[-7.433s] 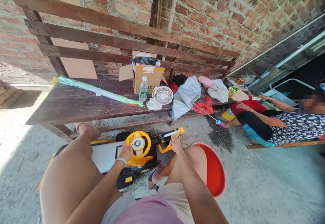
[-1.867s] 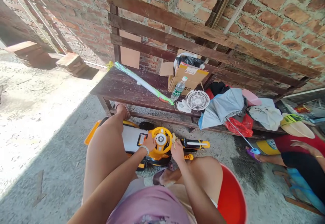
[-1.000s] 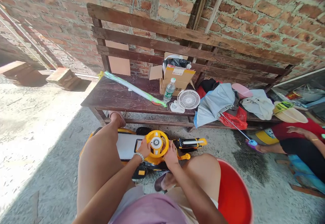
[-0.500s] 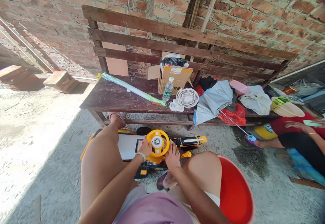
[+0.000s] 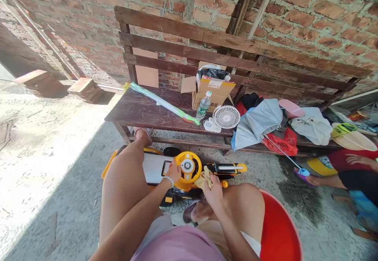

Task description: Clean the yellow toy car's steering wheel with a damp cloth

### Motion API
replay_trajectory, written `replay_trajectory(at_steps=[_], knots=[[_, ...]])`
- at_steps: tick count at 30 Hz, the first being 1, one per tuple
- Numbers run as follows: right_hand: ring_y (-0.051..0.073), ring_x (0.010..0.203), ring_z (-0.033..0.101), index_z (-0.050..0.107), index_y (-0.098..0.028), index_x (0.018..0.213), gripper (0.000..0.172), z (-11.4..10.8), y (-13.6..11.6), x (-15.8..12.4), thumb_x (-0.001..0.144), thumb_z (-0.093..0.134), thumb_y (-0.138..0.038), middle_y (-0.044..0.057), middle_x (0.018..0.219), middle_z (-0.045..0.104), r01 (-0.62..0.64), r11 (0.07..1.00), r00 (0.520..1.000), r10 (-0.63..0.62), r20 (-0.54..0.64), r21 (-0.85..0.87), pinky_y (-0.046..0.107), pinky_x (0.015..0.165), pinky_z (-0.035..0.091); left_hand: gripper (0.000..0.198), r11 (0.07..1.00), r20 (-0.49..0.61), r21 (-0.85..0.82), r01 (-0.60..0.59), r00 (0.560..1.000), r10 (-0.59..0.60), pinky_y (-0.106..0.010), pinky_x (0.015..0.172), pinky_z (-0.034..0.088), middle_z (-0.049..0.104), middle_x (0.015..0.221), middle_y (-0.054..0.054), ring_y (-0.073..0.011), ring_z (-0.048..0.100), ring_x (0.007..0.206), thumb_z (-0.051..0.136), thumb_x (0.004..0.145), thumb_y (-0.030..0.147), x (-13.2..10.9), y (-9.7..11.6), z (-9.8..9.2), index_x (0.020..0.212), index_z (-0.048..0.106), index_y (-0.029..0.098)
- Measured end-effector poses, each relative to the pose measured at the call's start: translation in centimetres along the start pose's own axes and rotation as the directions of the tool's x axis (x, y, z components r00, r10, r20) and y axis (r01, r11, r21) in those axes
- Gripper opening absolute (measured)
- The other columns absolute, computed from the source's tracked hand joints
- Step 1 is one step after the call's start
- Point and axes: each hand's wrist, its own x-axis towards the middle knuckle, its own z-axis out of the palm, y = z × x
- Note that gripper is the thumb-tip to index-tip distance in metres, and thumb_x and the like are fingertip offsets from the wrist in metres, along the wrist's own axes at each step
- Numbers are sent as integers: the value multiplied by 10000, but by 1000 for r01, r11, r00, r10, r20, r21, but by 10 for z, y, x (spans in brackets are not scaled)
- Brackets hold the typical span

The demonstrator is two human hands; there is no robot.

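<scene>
A yellow toy ride-on vehicle (image 5: 153, 168) with a grey seat stands on the ground between my legs. My left hand (image 5: 174, 171), with a beaded bracelet at the wrist, is closed on the left side of its yellow steering wheel (image 5: 187, 154). Just right of the wheel, my right hand (image 5: 214, 191) is closed around a crumpled pale yellow cloth (image 5: 201, 183). Part of the cloth hangs beside the wheel's rim. To the right, the vehicle's black and yellow arm (image 5: 227, 168) extends along the ground.
A wooden bench (image 5: 141, 109) carries a cardboard box (image 5: 217, 91), a bottle (image 5: 203, 106), a small white fan (image 5: 226, 116) and a grey umbrella (image 5: 255, 121). A red tub (image 5: 279, 229) stands by my right knee. Another person's leg (image 5: 327, 179) shows at right. Bricks (image 5: 85, 89) lie at left.
My right hand has lifted from beside the steering wheel, and the cloth now shows bunched in its fingers. My left hand stays on the wheel. The view has shifted slightly left.
</scene>
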Motion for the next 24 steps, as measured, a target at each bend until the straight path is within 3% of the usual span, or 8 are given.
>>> replay_trajectory(at_steps=[3,7,10,12,14,16,19,24], knots=[[356,1340,672,725,-197,1468,544,-12,-23,31,999,502,-357,187,1448,725,29,999,995,-25,-96,35,508,1205,536,337,1000,2,15,-2,1000,2,-483,891,597,800,1000,-169,-381,801,934,564,1075,381,1,-3,1,1340,565,173],[359,1412,624,709,-169,1534,573,-27,-80,87,999,527,-262,205,1572,667,179,975,980,-165,109,-135,502,1235,494,308,999,10,47,-8,1000,7,-477,957,588,800,1086,-180,-385,796,1046,529,1088,370,3,-7,3,1335,539,186],[344,1511,556,627,-271,1652,681,-32,-122,121,983,561,-162,132,1742,544,411,881,854,-283,436,-234,478,1250,461,287,998,59,64,7,998,-11,-478,969,588,793,1087,-149,-364,787,1058,461,1112,380,4,-8,3,1336,506,207],[334,1527,551,606,-363,1669,743,-33,-142,135,965,585,-125,66,1800,483,496,833,742,-259,619,-246,460,1229,469,306,997,80,72,17,997,-22,-471,960,589,783,1068,-139,-357,782,1042,435,1122,409,3,-8,3,1345,488,206],[317,1474,609,596,-409,1670,754,-31,-153,143,970,602,-130,43,1780,507,494,830,688,-192,700,-258,424,1186,493,351,997,78,69,20,997,-25,-473,947,588,774,1048,-151,-370,780,1027,463,1115,466,3,-7,4,1337,488,195],[305,1403,668,582,-406,1681,728,-29,-158,147,993,614,-169,62,1696,591,437,854,706,-131,696,-283,393,1145,512,405,999,68,45,19,997,-22,-486,945,585,770,1034,-161,-391,779,1019,517,1092,524,4,-7,4,1326,496,194],[311,1374,696,589,-342,1676,654,-25,-155,145,1033,593,-222,118,1586,668,312,893,783,-50,620,-323,386,1119,522,414,1000,60,-3,21,998,-21,-499,965,576,767,1007,-149,-401,773,1016,564,1064,537,8,-9,6,1306,514,206],[334,1329,730,575,-159,1640,595,-18,-124,126,1067,534,-313,238,1518,690,-20,934,873,190,449,-357,413,1104,544,293,995,31,-90,44,999,-41,-482,1021,565,744,955,-113,-383,766,1051,586,1051,421,13,-13,9,1260,544,220]])
